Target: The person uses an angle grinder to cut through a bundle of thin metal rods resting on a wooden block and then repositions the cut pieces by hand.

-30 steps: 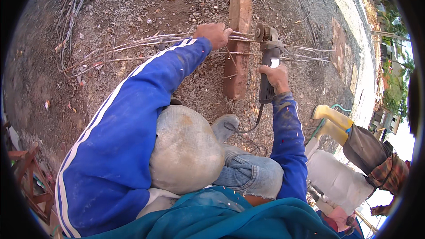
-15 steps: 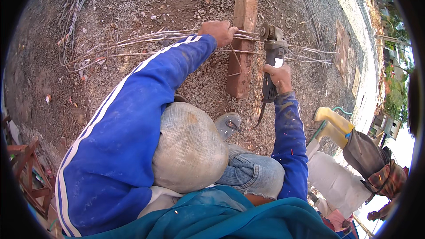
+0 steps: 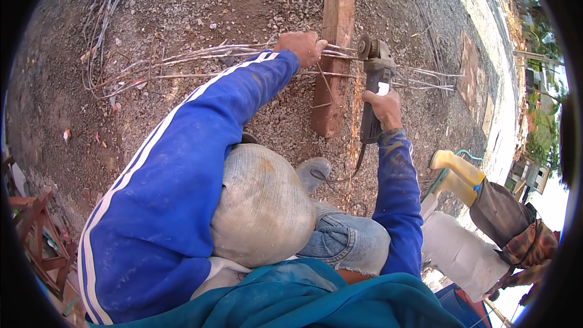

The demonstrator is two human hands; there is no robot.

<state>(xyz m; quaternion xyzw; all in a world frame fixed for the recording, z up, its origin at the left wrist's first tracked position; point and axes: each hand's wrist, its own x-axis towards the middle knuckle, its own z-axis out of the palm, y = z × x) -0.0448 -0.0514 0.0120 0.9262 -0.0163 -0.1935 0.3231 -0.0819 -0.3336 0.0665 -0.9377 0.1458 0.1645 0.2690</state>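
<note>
My left hand (image 3: 300,47) is closed around a bundle of thin steel rods (image 3: 200,55), just left of a reddish wooden beam (image 3: 330,112). The rods lie across the beam and stick out to its right. In my right hand (image 3: 385,109) is a dark angle grinder (image 3: 371,123), held upright with its head at the rods. The cutting disc (image 3: 364,47) stands edge-on right beside the beam; whether it is inside a rod cannot be made out. Orange sparks (image 3: 355,106) stream down from there toward my foot. The grinder's cord (image 3: 359,159) hangs from its lower end.
My denim-covered knee (image 3: 358,240) and shoe (image 3: 313,172) are below the work. Another person in yellow boots (image 3: 452,164) stands at right, by a white sack (image 3: 461,246). More long rods (image 3: 104,18) lie upper left on gravel; a wooden frame (image 3: 45,243) stands lower left.
Sparks have grown from a few scattered specks to a dense downward stream. The grinder has shifted very slightly down. At right, the other person's arm has moved toward the white sack.
</note>
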